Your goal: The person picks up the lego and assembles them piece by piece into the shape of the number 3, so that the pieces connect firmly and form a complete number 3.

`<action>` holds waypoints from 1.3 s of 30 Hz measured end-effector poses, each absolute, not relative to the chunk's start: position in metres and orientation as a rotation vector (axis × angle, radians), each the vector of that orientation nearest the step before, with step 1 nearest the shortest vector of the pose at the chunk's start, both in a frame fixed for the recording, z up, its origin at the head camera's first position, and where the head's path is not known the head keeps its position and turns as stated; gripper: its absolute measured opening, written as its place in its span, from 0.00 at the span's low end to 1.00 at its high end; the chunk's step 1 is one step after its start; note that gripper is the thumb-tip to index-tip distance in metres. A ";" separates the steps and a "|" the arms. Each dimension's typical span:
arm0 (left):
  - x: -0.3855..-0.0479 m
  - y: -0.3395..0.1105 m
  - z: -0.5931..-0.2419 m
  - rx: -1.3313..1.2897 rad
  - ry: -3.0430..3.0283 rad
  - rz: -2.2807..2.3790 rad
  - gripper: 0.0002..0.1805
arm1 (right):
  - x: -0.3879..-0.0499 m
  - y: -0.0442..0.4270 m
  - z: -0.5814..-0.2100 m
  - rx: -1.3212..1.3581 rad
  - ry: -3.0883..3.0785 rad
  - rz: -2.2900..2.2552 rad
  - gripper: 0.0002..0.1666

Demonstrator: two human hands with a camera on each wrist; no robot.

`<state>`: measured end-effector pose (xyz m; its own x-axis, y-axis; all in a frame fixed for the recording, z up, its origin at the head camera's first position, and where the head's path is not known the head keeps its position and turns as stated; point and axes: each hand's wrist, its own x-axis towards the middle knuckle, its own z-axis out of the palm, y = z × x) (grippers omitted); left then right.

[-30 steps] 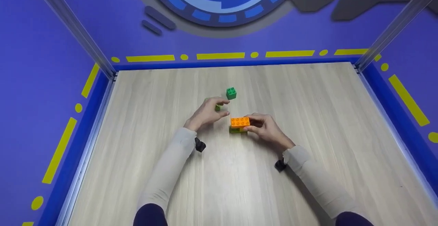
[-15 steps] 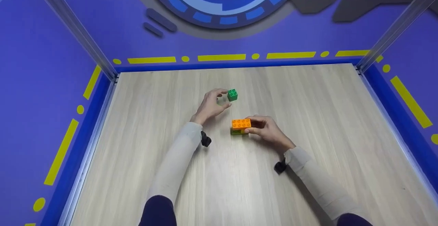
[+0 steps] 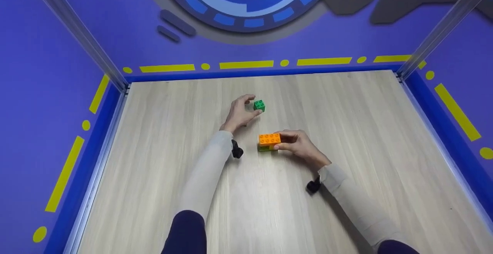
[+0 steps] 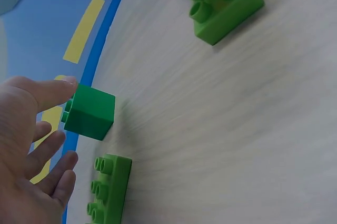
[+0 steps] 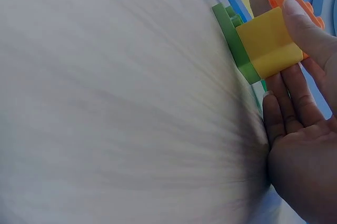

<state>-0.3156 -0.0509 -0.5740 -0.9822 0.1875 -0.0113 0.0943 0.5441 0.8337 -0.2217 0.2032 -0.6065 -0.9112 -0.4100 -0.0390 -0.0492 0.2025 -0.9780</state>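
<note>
My right hand (image 3: 302, 146) grips a toy-brick stack from its right side. The stack has an orange brick (image 3: 269, 139) on top, a yellow brick (image 5: 269, 44) in the middle and a light-green base brick (image 4: 229, 8). The thumb lies against the yellow brick and the lower edge of the orange one. My left hand (image 3: 239, 112) is around the left side of a dark-green square brick (image 4: 90, 112). Its thumb is at the brick, while its other fingers are spread apart from it. A light-green studded brick (image 4: 113, 190) lies beside that one, hidden under the left hand in the head view.
The bricks stand on a pale wooden tabletop (image 3: 161, 138). Blue-purple walls (image 3: 246, 50) with yellow markings rise at the back and both sides, with metal posts (image 3: 77, 34) at the corners.
My left hand has moved forward and right, from over the light-green brick to the dark-green one. My right hand and the stack have stayed in place.
</note>
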 end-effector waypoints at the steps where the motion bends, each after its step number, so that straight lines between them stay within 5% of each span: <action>1: -0.317 -0.050 -0.574 0.239 2.667 1.433 0.34 | -0.222 0.203 -0.606 -0.434 2.181 -1.769 0.29; 39: -0.326 -0.042 -0.583 0.255 2.660 1.398 0.25 | -0.221 0.205 -0.608 -0.419 2.020 -1.873 0.28</action>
<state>-0.3257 -0.0419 -0.5827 -0.9779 0.2066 -0.0328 0.0902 0.5578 0.8250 -0.2209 0.2052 -0.6081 -0.8939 -0.4448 -0.0562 0.0224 0.0809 -0.9965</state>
